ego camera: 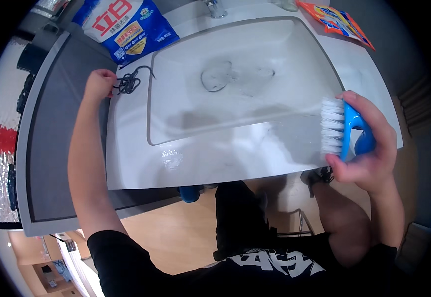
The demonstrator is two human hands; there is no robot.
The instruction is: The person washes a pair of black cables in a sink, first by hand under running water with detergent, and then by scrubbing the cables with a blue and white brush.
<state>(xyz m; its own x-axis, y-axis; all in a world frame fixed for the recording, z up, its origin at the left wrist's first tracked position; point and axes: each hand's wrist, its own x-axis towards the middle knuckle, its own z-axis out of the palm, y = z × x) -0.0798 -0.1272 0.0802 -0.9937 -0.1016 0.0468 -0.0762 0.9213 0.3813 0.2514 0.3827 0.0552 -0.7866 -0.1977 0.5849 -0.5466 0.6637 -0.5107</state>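
Observation:
My left hand [101, 84] is at the left side of the white washbasin counter [215, 159], fingers curled in. Its fingertips meet the edge of a tangled dark cord [128, 83], which looks like a shoelace; whether they pinch it is hidden. One loose end of the cord hangs over the basin rim. My right hand [380, 148] grips a blue plastic scrub brush [349, 126] by its looped handle, above the counter's right front. The brush's white bristles face left. Dark curved marks [215, 90] show in the bottom of the white sink basin [185, 107].
A blue and white laundry detergent bag [130, 33] stands at the back left. A chrome faucet [215, 9] rises behind the basin. An orange detergent pouch [340, 24] lies at the back right, beside a glass container [289, 4]. A grey-framed dark panel [57, 148] borders the counter's left.

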